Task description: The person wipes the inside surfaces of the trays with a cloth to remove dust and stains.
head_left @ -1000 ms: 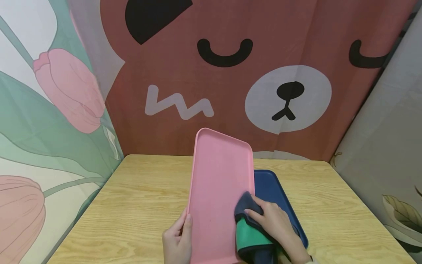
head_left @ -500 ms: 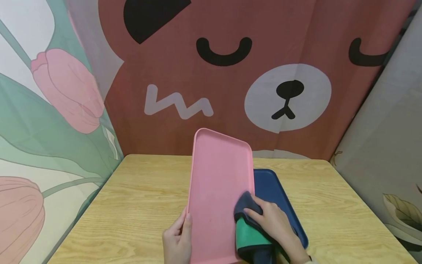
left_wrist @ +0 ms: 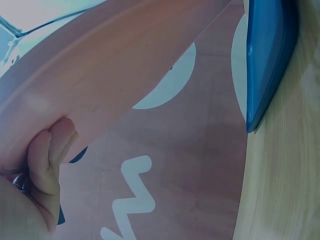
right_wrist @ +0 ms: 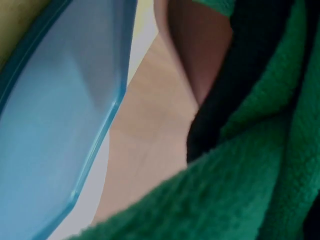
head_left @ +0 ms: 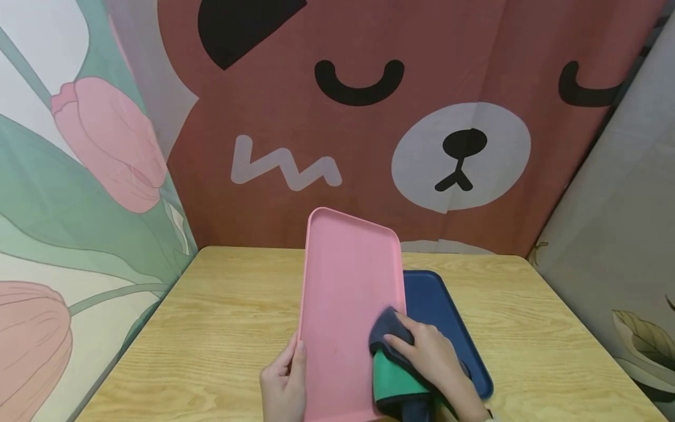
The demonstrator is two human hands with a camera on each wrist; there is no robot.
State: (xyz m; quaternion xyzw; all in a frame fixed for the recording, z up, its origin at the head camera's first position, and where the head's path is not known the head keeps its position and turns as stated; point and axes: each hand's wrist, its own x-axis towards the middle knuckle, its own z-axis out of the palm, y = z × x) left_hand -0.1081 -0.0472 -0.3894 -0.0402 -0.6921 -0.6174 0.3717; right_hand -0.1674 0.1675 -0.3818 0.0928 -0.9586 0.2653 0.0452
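Observation:
A pink rectangular tray (head_left: 350,281) is held up at a tilt above the table, its inner face towards me. My left hand (head_left: 285,381) grips its left rim, thumb on the near side; in the left wrist view curled fingers (left_wrist: 47,155) show against the tray's underside. My right hand (head_left: 432,357) pinches a folded grey and green cloth (head_left: 395,375) with dark edging and presses it to the tray's right side. Green folds of the cloth (right_wrist: 240,185) fill much of the right wrist view. Part of the tray (right_wrist: 195,45) shows behind them.
A dark blue tray (head_left: 448,328) lies on the wooden table (head_left: 227,328) behind and right of the pink one, partly covered by it and the right arm. A brown curtain with a bear print (head_left: 369,146) hangs at the table's far edge, with printed cloths at both sides.
My right hand and the cloth have shifted slightly left. The pink tray's top edge has moved a little left and down. My left hand keeps its hold.

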